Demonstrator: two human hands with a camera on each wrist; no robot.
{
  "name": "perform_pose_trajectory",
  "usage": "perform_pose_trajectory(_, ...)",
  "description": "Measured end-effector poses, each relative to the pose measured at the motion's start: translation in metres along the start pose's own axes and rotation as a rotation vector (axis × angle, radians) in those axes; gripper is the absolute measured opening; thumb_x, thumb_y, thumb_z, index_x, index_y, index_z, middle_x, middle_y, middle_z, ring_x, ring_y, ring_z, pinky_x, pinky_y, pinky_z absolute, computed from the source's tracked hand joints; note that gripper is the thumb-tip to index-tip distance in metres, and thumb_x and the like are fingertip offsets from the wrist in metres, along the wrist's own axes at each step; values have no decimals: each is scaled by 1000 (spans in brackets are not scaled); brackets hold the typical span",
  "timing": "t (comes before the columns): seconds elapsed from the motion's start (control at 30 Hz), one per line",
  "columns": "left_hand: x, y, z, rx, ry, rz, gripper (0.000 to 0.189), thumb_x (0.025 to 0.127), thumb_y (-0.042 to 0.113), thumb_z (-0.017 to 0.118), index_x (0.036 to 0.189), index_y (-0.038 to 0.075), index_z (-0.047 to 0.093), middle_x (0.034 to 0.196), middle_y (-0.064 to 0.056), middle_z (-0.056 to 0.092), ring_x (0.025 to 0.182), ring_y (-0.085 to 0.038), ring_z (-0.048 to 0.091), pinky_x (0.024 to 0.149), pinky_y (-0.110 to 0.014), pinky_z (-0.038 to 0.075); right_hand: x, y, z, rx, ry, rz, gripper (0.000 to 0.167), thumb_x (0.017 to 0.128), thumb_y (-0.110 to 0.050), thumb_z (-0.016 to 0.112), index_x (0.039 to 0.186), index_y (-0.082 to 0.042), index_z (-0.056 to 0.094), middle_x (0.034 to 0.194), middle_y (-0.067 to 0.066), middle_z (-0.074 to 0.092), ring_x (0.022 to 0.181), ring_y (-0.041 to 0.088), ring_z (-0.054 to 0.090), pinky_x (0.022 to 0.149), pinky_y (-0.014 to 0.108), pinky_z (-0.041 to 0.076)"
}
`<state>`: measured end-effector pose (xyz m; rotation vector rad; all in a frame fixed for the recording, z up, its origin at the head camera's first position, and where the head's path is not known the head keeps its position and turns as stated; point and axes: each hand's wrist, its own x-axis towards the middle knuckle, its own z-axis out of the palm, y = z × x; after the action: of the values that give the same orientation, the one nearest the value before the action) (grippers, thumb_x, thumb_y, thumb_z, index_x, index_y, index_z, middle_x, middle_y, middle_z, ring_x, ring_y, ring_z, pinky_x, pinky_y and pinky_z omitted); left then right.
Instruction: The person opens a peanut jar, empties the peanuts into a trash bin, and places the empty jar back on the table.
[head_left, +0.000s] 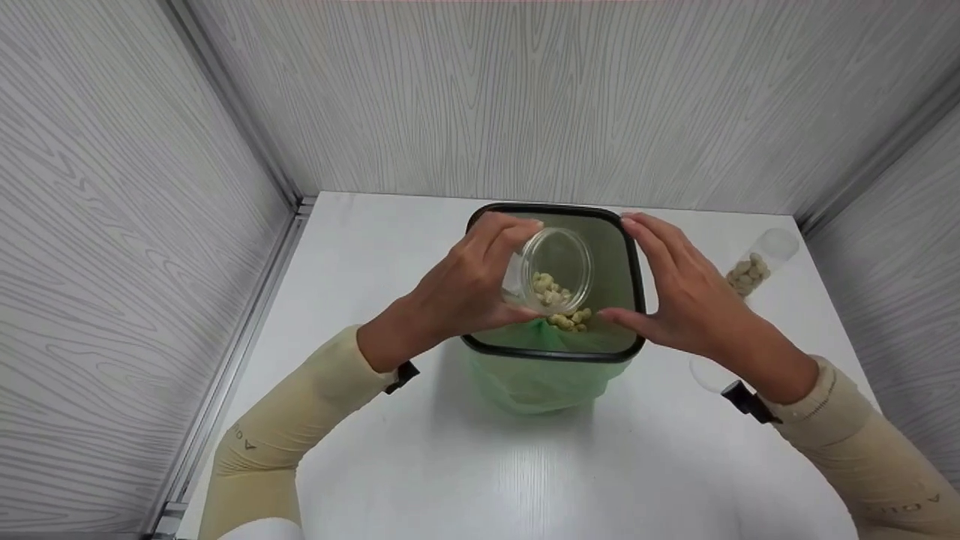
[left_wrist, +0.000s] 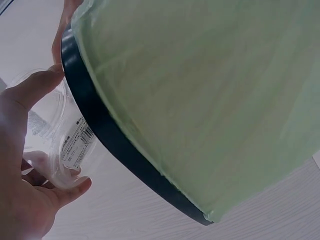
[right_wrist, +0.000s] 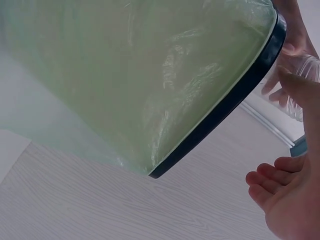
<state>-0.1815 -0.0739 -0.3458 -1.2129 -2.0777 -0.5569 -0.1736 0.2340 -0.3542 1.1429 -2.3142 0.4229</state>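
Note:
My left hand (head_left: 469, 281) grips a clear jar (head_left: 562, 251) from its left side, thumb below and fingers above. The jar lies tilted over a bin, its round mouth toward the right. Small pale pieces, nut-like in shape (head_left: 550, 289), lie inside it. Under the mouth, similar pieces (head_left: 571, 321) rest on the green liner (head_left: 547, 386) in the bin. A black rim (head_left: 551, 355) edges the bin. In the left wrist view, a printed label (left_wrist: 77, 142) shows on the jar. My right hand (head_left: 686, 304) is spread at the bin's right rim, holding nothing.
A second clear container (head_left: 776, 246) with pale pieces lies on the white table (head_left: 375, 465) at the right. Near my right wrist is a clear round object (head_left: 705, 375), partly hidden. Grey wood-grain panels (head_left: 480, 97) enclose the table at the back and sides.

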Motion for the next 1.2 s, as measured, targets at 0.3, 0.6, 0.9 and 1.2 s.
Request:
perform_pose_trajectory(0.3, 2, 10, 0, -95, 0, -28, 94, 73, 51, 91, 136, -5, 50, 120, -19, 58, 111, -27, 61, 97, -35, 60, 7, -15, -1, 163, -25, 37, 99, 90, -58, 70, 158, 2, 31, 157, 24, 41, 143, 35, 47, 124, 27, 33)
perform_pose_trajectory(0.6, 2, 16, 3, -144, 31, -27, 94, 74, 53, 90, 136, -6, 50, 118, -18, 58, 108, -25, 63, 94, -32, 61, 13, -26, -3, 313, -80, 108, 108, 76, -33, 94, 159, -2, 32, 159, 17, 42, 143, 28, 48, 118, 30, 40)
perform_pose_trajectory(0.9, -1, 22, 10, -218, 45, -65, 94, 73, 53, 90, 136, -5, 51, 122, -18, 57, 110, -25, 64, 96, -32, 60, 11, -30, 4, 411, -53, 105, 102, 77, -31, 93, 156, -1, 35, 156, 16, 45, 136, 31, 53, 107, 41, 50)
perform_pose_trajectory(1.2, -5, 23, 15, -302, 47, -121, 99, 70, 49, 93, 139, -6, 51, 123, -18, 57, 110, -24, 63, 94, -32, 60, 14, -32, 10, 488, 1, 101, 100, 71, -19, 96, 152, 2, 41, 149, 19, 52, 133, 29, 55, 107, 35, 49)
